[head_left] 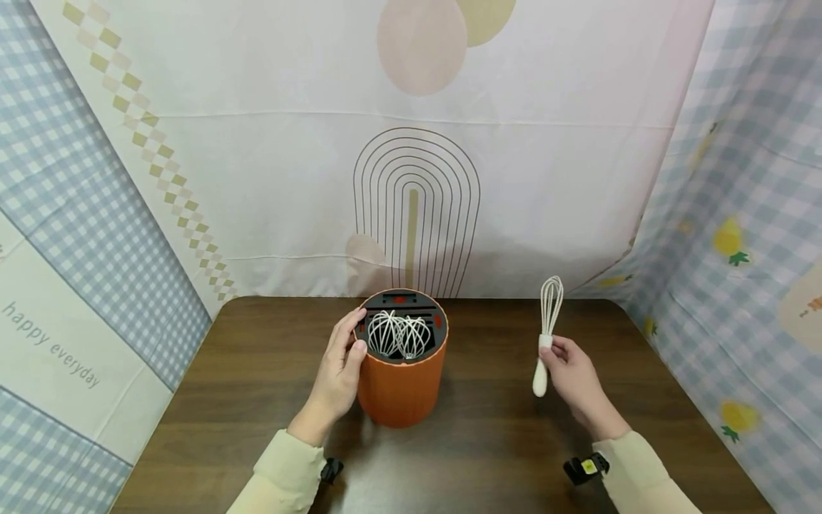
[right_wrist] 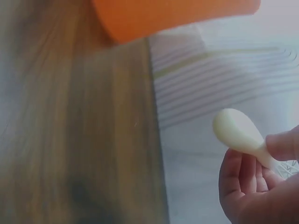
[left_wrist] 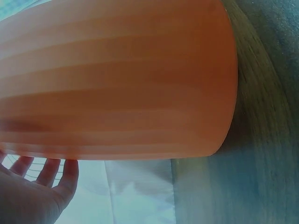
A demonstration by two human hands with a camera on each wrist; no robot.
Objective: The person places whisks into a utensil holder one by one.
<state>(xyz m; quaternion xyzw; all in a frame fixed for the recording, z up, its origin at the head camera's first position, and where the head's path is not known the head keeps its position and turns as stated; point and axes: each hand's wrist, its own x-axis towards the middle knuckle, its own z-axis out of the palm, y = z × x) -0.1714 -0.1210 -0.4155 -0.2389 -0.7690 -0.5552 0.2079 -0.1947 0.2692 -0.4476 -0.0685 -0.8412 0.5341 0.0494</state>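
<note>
An orange utensil holder (head_left: 401,392) with ribbed sides and a dark divided insert stands on the table. Two whisk heads, a left one (head_left: 385,333) and a right one (head_left: 413,338), show inside its opening; their handles are hidden. My left hand (head_left: 337,368) holds the holder by its upper left side, fingers and thumb at the rim. Off to the right, my right hand (head_left: 571,368) pinches a cream-white whisk (head_left: 551,307) near the top of its handle. That whisk is raised with its wires up, and the rounded handle end (right_wrist: 236,128) hangs free below the fingers.
The brown wooden table (head_left: 494,457) has rounded far corners. A pale patterned cloth (head_left: 289,193) hangs right behind it. Blue checked cloths, one left (head_left: 83,164) and one right (head_left: 726,300), flank the table.
</note>
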